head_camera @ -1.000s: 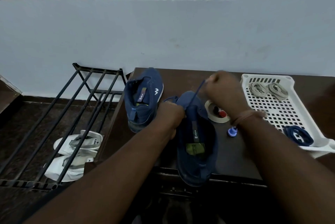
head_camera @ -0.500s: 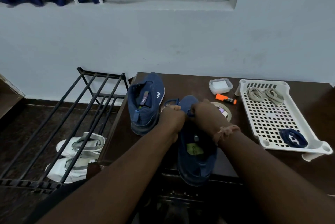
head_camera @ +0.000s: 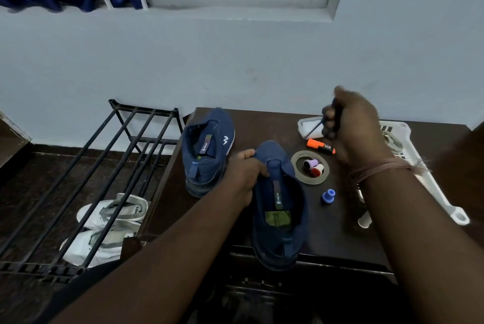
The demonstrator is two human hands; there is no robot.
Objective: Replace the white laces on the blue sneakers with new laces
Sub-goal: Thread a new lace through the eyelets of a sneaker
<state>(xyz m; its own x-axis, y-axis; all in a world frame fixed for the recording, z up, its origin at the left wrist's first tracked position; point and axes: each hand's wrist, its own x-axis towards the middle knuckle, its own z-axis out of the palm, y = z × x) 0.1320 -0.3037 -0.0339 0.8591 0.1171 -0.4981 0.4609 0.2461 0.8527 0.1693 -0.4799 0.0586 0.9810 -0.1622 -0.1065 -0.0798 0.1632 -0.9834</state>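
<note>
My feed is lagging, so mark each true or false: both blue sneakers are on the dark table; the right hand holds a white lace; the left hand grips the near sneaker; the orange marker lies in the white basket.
1. Both blue fabric sneakers are on the dark wooden table: true.
2. The right hand holds a white lace: false, a dark blue lace.
3. The left hand grips the near sneaker: true.
4. The orange marker lies in the white perforated plastic basket: false, on the table.

Both sneakers (head_camera: 280, 208) (head_camera: 207, 150) navy blue, far one marked with a white logo; near insole label lime green. Lace (head_camera: 318, 124) dark blue. Tabletop (head_camera: 262, 124) dark brown. Highlighter (head_camera: 320, 146) orange with black cap. Basket (head_camera: 408, 156) white. Rack (head_camera: 104, 166) black. Floor shoes (head_camera: 110, 226) white with grey
</note>
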